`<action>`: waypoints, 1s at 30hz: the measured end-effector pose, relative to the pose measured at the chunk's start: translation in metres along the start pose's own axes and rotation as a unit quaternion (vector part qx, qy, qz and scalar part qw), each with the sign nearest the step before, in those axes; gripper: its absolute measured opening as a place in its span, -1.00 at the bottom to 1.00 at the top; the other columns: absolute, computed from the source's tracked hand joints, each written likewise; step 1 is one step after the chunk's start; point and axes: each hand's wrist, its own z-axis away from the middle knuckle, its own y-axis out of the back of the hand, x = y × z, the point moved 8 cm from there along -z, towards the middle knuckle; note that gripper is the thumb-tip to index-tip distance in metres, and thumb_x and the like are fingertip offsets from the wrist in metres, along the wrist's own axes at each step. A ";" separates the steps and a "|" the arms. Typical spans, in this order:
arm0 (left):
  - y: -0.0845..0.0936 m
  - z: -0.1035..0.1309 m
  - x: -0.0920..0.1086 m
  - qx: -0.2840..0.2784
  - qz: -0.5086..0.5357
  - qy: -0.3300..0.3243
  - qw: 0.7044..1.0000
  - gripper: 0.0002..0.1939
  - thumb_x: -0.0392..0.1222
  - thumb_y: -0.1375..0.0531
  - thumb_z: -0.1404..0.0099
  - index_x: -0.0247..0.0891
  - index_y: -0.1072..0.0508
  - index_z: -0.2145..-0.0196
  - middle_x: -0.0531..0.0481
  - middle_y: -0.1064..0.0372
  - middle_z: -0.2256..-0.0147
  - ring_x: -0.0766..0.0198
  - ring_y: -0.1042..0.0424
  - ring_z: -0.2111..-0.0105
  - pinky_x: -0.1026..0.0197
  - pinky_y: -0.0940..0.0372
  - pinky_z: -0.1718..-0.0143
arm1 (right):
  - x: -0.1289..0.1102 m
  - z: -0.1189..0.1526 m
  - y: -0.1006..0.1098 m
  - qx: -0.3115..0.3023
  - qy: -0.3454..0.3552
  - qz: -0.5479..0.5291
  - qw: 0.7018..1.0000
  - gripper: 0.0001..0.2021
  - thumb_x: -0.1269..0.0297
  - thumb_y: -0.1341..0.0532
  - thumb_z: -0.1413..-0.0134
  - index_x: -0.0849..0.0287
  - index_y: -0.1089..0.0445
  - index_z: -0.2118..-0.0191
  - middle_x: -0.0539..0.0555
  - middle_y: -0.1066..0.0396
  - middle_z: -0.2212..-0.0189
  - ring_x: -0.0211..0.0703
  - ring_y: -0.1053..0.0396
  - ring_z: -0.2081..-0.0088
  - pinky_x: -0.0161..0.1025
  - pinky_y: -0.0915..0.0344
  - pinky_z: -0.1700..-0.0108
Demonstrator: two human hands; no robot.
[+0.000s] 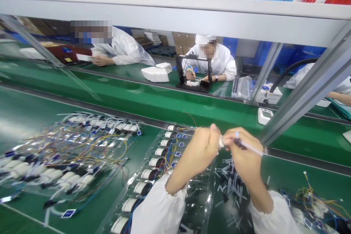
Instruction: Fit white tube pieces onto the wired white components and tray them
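My left hand is closed in a pinch round a small white part, mostly hidden by the fingers. My right hand meets it there, its fingertips pressed close to the same part. A thin translucent tube sticks out across the back of my right hand, with a small ring-like end near the fingers. Under my left forearm lies a clear plastic tray with a row of white-and-black cylindrical parts trailing coloured wires. Below my right hand, short clear tube pieces are scattered on the green table.
More wired cylindrical parts fill trays at left. Another wired bunch lies at lower right. A metal post rises beyond my right hand. Across the green divider, people in white coats work around a black frame.
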 end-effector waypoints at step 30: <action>-0.025 -0.002 -0.021 -0.159 0.187 0.085 0.966 -0.37 0.12 0.14 -0.54 -0.23 -0.30 0.60 0.09 -0.22 0.69 0.38 -0.18 0.72 0.29 -0.13 0.62 | -0.011 -0.006 0.005 -0.082 0.087 0.066 0.991 -0.60 0.73 -0.12 -0.09 0.09 -0.59 0.31 0.03 -0.54 0.37 -0.17 -0.48 0.32 -0.22 -0.42 0.28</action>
